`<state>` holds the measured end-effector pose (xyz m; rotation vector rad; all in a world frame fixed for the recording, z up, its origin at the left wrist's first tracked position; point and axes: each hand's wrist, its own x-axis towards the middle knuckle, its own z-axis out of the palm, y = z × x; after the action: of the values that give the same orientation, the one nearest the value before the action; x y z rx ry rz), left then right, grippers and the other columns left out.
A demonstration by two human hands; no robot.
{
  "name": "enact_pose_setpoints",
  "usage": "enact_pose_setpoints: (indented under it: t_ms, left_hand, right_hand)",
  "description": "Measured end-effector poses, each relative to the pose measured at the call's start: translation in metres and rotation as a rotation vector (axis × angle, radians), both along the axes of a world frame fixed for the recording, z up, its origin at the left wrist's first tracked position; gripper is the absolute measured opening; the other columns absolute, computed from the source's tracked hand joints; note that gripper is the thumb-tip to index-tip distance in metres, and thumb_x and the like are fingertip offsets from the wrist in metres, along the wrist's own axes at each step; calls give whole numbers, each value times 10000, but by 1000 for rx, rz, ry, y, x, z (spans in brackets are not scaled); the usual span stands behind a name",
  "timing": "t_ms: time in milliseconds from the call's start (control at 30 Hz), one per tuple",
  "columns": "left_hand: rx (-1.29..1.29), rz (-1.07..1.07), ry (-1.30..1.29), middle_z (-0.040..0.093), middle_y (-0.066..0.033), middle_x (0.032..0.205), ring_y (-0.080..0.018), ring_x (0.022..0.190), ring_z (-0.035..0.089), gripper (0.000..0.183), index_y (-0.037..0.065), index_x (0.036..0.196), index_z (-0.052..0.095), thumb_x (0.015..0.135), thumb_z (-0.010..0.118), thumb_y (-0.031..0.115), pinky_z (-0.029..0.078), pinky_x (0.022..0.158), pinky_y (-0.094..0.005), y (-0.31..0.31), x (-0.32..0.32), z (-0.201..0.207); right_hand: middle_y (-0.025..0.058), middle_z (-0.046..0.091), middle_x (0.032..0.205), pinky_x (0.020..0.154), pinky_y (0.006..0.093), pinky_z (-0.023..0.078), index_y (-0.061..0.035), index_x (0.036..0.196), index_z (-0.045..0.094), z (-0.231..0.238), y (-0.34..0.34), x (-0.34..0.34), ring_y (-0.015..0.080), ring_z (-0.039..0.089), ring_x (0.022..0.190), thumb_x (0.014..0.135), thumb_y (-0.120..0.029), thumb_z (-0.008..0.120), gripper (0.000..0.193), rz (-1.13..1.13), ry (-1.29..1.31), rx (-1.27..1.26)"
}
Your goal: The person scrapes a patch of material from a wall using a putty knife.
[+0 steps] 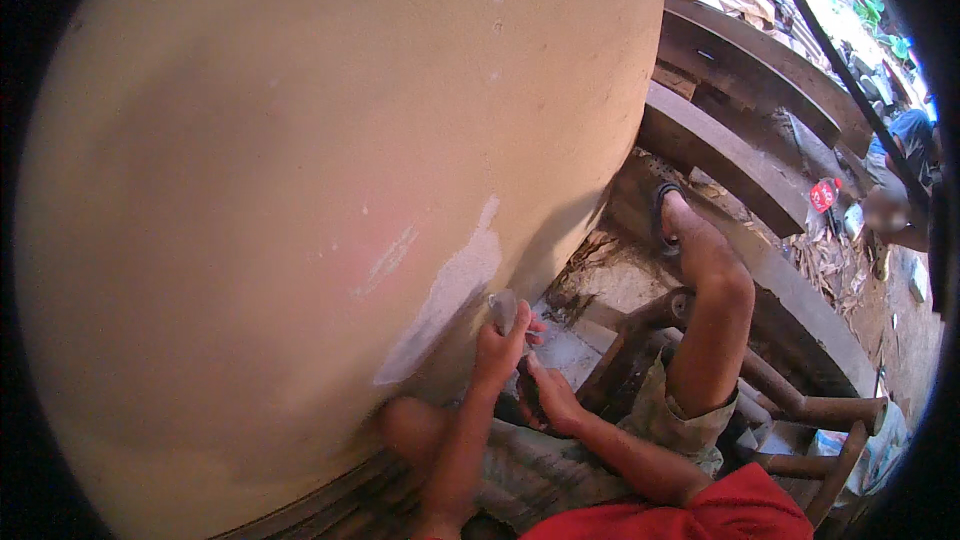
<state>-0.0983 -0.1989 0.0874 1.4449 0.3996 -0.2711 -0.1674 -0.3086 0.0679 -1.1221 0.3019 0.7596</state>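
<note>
My left hand [497, 348] is closed round a small grey flat piece [503, 311], which looks like a putty knife blade, close to the yellowish wall [330, 120]. Just below and to the right, my right hand [558, 402] grips a dark, narrow handle [530, 392]. Whether the handle and the grey piece are one tool I cannot tell, as my fingers cover the part between. A pale whitish patch [450, 290] marks the wall left of my hands, with a smaller streak [392, 258] beside it.
Brown wooden stool-like legs [815, 410] stand at the lower right. Long planks or beams [720, 150] lie at the upper right. My bent leg [715, 315] rests beside the wall's corner. Another person [905, 155] sits at the far right, near a red package [824, 195] and scattered debris.
</note>
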Motion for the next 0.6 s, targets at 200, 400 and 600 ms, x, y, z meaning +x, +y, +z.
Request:
enact_pose_setpoints:
  t_ms: [200,400,600]
  left_hand:
    - [16,98,45,655,-83,775,-127,569,592,376,8,978,598,851,634,360,464,521,-251,2,0,10]
    - [121,92,70,653,-97,818,-151,623,606,372,-1,998,610,853,630,341,499,548,-275,12,3,15]
    - [54,155,-58,641,-63,764,-103,599,576,336,3,906,645,843,644,333,461,529,-253,7,10,-3]
  right_hand:
    - [51,516,521,400,313,346,-13,626,561,-15,18,16,150,490,438,927,-494,418,585,26,-100,-59]
    - [59,539,539,427,316,387,5,633,574,-59,56,23,146,513,456,931,-394,462,511,-204,-401,-119]
    - [44,579,560,450,290,426,26,688,602,-93,40,47,118,540,493,921,-356,461,468,-86,-596,-279]
